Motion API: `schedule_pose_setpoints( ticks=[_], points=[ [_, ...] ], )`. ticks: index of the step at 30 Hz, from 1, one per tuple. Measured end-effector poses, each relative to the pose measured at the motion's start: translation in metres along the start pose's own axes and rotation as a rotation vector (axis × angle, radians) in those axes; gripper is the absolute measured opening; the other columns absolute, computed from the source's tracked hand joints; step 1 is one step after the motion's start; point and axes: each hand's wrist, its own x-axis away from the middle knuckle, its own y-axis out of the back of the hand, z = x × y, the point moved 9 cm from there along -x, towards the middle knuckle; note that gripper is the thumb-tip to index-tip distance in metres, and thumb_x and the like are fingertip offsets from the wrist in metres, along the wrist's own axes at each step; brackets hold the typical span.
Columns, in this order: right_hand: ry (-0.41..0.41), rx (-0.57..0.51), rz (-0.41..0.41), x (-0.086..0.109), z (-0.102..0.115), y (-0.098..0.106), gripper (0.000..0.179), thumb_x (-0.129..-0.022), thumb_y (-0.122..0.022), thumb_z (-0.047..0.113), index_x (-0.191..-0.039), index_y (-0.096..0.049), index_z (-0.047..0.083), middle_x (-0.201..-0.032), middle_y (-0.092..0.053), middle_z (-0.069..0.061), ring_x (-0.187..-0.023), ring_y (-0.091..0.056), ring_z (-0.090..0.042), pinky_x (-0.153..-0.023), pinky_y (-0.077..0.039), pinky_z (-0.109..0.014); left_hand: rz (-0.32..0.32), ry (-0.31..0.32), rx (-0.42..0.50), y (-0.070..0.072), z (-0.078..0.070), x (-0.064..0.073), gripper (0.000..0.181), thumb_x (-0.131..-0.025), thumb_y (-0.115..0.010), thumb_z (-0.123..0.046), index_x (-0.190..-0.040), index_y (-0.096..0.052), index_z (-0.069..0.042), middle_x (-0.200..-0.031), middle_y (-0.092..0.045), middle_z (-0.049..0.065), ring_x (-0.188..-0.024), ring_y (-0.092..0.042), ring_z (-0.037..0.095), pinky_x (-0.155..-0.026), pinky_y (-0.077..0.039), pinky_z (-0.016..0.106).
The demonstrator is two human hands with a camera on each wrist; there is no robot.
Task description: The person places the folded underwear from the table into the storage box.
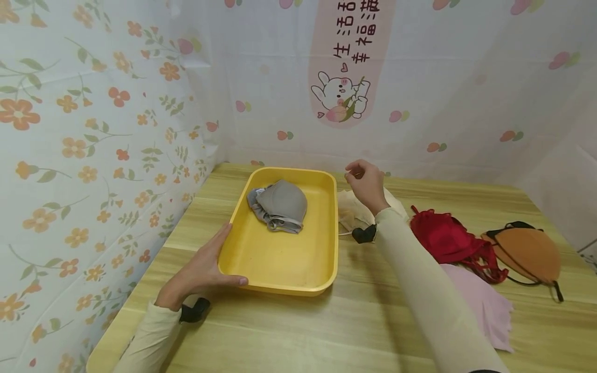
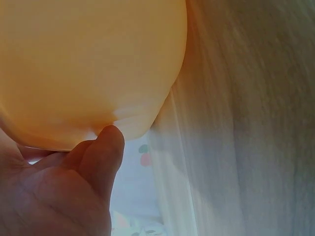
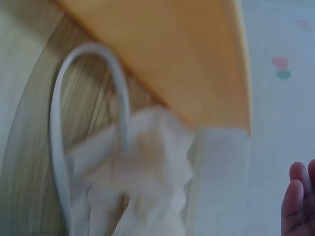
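Head alone shows grey bra (image 1: 283,203) in tray (image 1: 280,264).

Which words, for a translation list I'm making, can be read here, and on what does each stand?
"生活": on the pink wall panel.
"幸福": same panel; both lines run on, cut off by the head view's top edge.
Pale patch on the grey bra: too small to tell any print.

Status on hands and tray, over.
Left hand holds yellow tray at near left corner. Right hand empty. Grey bra inside tray. Cream bra close beside tray's right side.
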Motion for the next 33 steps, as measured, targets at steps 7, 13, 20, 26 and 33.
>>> schedule_pose_setpoints(
  ticks=[7,13,20,26,33],
  points=[
    [-0.089,0.118,-0.025,0.004,-0.030,0.023,0.019,-0.096,-0.062,0.010,-0.112,-0.066,0.001,-0.102,-0.067,-0.021,-0.097,-0.061,-0.034,-0.087,-0.050,-0.047,-0.003,-0.002,-0.005,0.001,0.000,0.000,0.135,-0.063,-0.091,-0.047,-0.159,-0.011,0.004,-0.167,-0.014,0.025,-0.151,-0.025,0.048,-0.118,-0.029,0.064],
    [-0.204,0.201,0.040,0.011,-0.058,0.034,0.038,-0.095,-0.064,0.014,-0.130,-0.059,0.000,-0.126,-0.062,-0.027,-0.116,-0.055,-0.042,-0.094,-0.050,-0.055,0.002,-0.002,0.000,-0.001,0.001,0.000,0.134,-0.064,-0.091,-0.047,-0.159,-0.011,0.005,-0.167,-0.014,0.027,-0.151,-0.024,0.048,-0.118,-0.029,0.065],
    [-0.323,0.312,0.215,0.019,-0.088,0.036,0.072,-0.088,-0.071,0.020,-0.146,-0.040,-0.009,-0.144,-0.047,-0.034,-0.132,-0.040,-0.053,-0.111,-0.023,-0.064,0.001,-0.001,-0.003,-0.001,0.001,0.000,0.134,-0.064,-0.091,-0.047,-0.159,-0.012,0.005,-0.167,-0.014,0.027,-0.151,-0.025,0.048,-0.118,-0.029,0.065],
    [-0.406,0.307,0.279,0.024,-0.108,0.038,0.088,-0.083,-0.075,0.020,-0.152,-0.029,-0.008,-0.148,-0.039,-0.038,-0.134,-0.029,-0.061,-0.108,-0.018,-0.069,0.002,-0.004,-0.007,-0.001,0.001,-0.001,0.134,-0.064,-0.091,-0.047,-0.159,-0.012,0.005,-0.166,-0.015,0.027,-0.151,-0.025,0.049,-0.118,-0.029,0.065],
    [-0.506,0.299,0.290,0.030,-0.125,0.040,0.095,-0.083,-0.076,0.027,-0.156,-0.025,-0.003,-0.156,-0.026,-0.037,-0.135,-0.017,-0.066,-0.105,-0.019,-0.075,0.006,0.001,-0.014,-0.001,0.001,0.000,0.134,-0.064,-0.090,-0.048,-0.159,-0.011,0.005,-0.166,-0.015,0.027,-0.151,-0.025,0.048,-0.118,-0.029,0.065]
  ],
)
